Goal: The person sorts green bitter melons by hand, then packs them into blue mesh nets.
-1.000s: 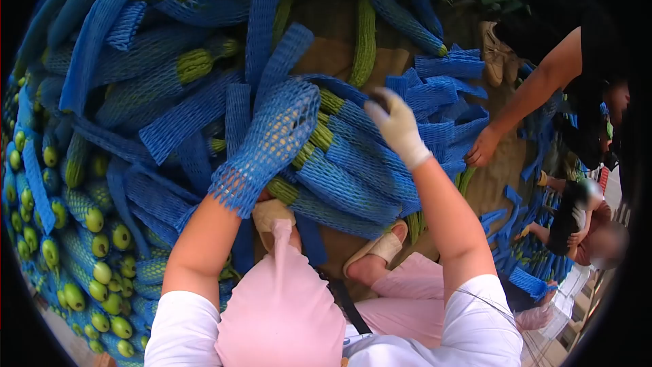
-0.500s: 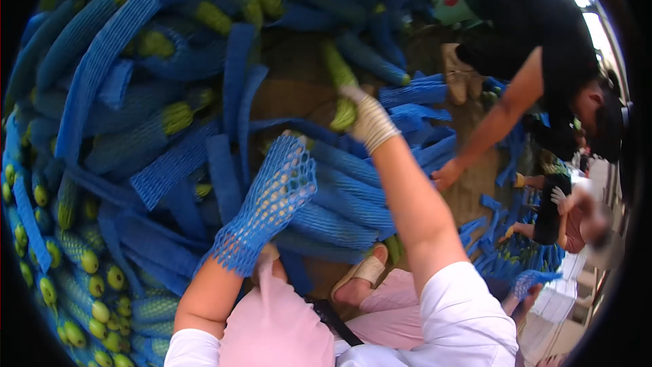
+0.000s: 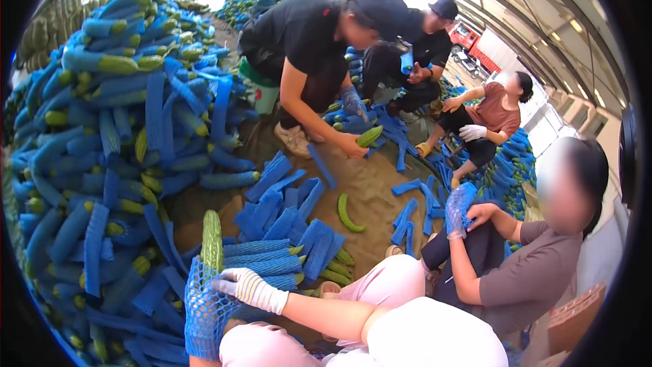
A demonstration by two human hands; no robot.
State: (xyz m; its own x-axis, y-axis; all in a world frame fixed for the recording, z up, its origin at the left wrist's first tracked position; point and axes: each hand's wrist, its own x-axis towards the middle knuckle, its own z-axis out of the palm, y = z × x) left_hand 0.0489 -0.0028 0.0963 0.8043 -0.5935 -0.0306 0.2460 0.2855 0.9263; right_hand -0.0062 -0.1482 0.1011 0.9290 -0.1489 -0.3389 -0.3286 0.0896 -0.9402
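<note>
A long green gourd (image 3: 212, 239) stands nearly upright, its lower end in the mouth of a blue mesh sleeve (image 3: 201, 273). My left hand (image 3: 204, 312) is inside that sleeve, closed round the gourd's lower part; the mesh partly hides its fingers. My right hand (image 3: 252, 288), in a striped pale glove, has its fingers pressed on the mesh just below the bare part of the gourd. Several net-wrapped gourds (image 3: 261, 258) lie side by side just beyond my right hand. Flat blue sleeves (image 3: 275, 207) are heaped behind them.
A high pile of wrapped gourds (image 3: 102, 122) fills the left. A co-worker in black (image 3: 312, 41) bends over, holding a gourd (image 3: 370, 136). Another person (image 3: 536, 258) sits close on my right, a sleeve over one hand. One bare gourd (image 3: 348, 214) lies on the brown sheet (image 3: 377, 194).
The view has tilted up. My right hand has brought a gourd from the far side to my left hand, and the gourd now stands in the sleeve's mouth. My left hand's fingers have closed.
</note>
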